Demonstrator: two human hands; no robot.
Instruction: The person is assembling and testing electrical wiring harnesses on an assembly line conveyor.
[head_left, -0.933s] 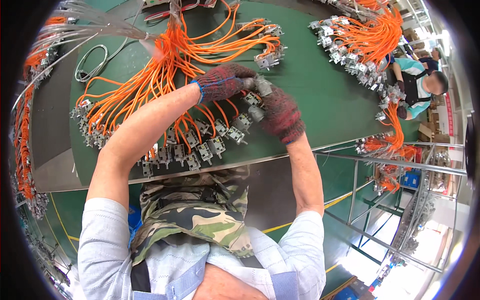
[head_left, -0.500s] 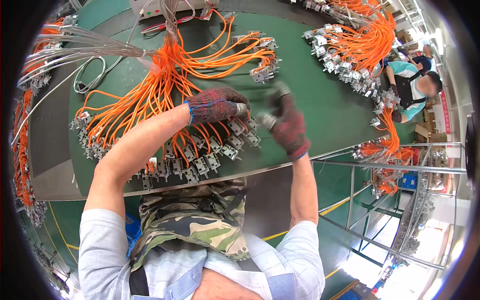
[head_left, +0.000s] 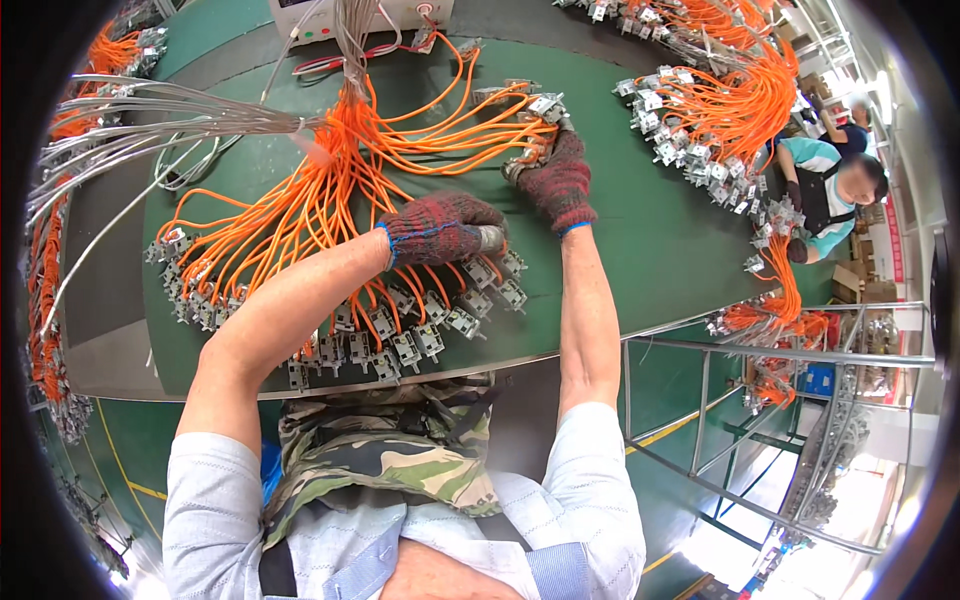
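Note:
An orange cable bundle (head_left: 345, 130) fans out over the green table, its ends carrying small silver-grey metal connectors (head_left: 405, 348). My right hand (head_left: 555, 188), in a dark red-and-grey knit glove with pale fingertips, reaches the far right end of the fan. Its fingers close round a metal connector (head_left: 535, 150) in the cluster there. My left hand (head_left: 445, 230), gloved alike, hovers over the right side of the near connectors with its fingers curled and thumb pressed in. What lies inside those fingers, if anything, is hidden.
Grey cables (head_left: 190, 118) run left from the bundle. A control box (head_left: 310, 20) stands at the far edge. More orange cable bundles (head_left: 735, 110) lie to the right, where a co-worker (head_left: 825, 195) handles some. A metal-tube rack (head_left: 780, 355) borders the table at right.
My right hand has moved away from me to the far connector cluster and closed on a connector there. My left hand stays nearly in place, slightly nearer to me.

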